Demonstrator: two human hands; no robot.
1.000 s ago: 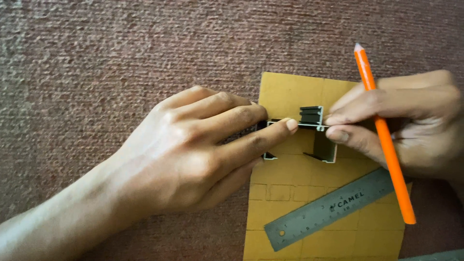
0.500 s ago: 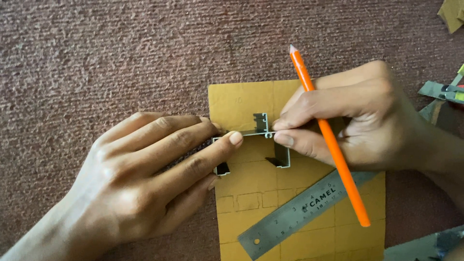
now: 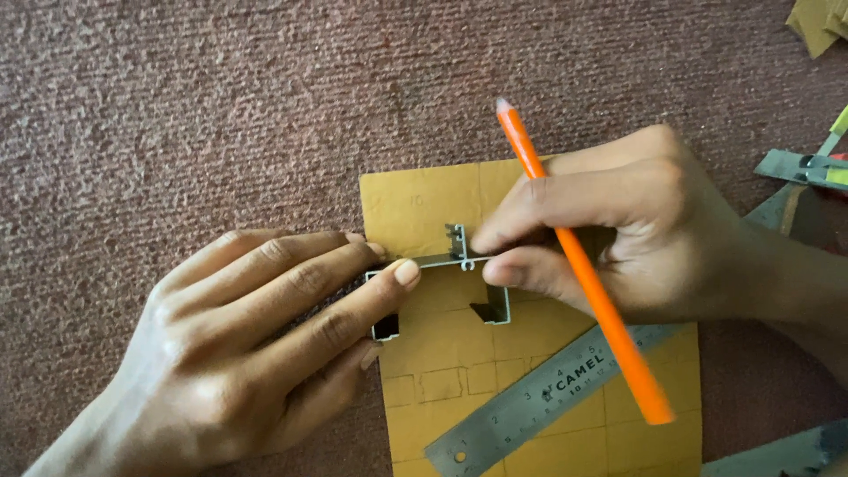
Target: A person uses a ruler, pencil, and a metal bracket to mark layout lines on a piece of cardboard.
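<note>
A short silver metal channel piece (image 3: 446,261) stands on a tan cardboard sheet (image 3: 415,203) that carries pencilled grid squares. My left hand (image 3: 256,344) presses fingertips on the piece's left end. My right hand (image 3: 618,238) pinches its right end between thumb and forefinger and also holds an orange pencil (image 3: 583,274), tip pointing up and away. Part of the metal piece is hidden under my fingers.
A steel ruler (image 3: 539,402) lies slanted on the cardboard's lower part, partly under the pencil. A grey utility knife (image 3: 808,168) and other metal pieces sit at the right edge. Cardboard scraps (image 3: 821,22) lie top right. Everything rests on a brownish-red carpet (image 3: 177,115).
The view has shifted so that the cardboard and both hands sit lower and further left. My hands keep their grip on the metal piece.
</note>
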